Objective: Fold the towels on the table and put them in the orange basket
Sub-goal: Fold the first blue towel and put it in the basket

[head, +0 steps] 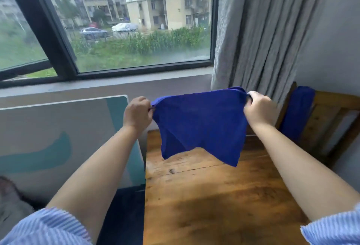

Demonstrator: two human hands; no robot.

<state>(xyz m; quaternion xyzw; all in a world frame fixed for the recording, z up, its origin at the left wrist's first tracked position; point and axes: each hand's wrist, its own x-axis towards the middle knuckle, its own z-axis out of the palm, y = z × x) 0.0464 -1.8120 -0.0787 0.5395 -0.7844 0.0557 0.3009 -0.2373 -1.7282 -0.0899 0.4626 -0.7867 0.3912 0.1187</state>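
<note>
My striped sleeves point(46, 227) sit at the near edge, and both bare forearms reach out over the wooden table point(214, 196), whose near part lies in front of me. Further out, I hold a blue towel point(200, 122) up in the air above the far half of the table. My left hand point(137, 113) pinches its upper left corner, fingers curled tight on the cloth. My right hand point(260, 108) grips the upper right corner the same way. The top edge stretches between my hands, and the rest hangs loose, its lower corners dangling just above the tabletop without clearly touching it. To the right, beyond the table, a second blue cloth point(296, 112) drapes over a wooden chair back point(335, 120). To the left stands a white and teal panel point(58, 137). Farthest off are the window point(126, 20) and a grey curtain point(259, 30).
</note>
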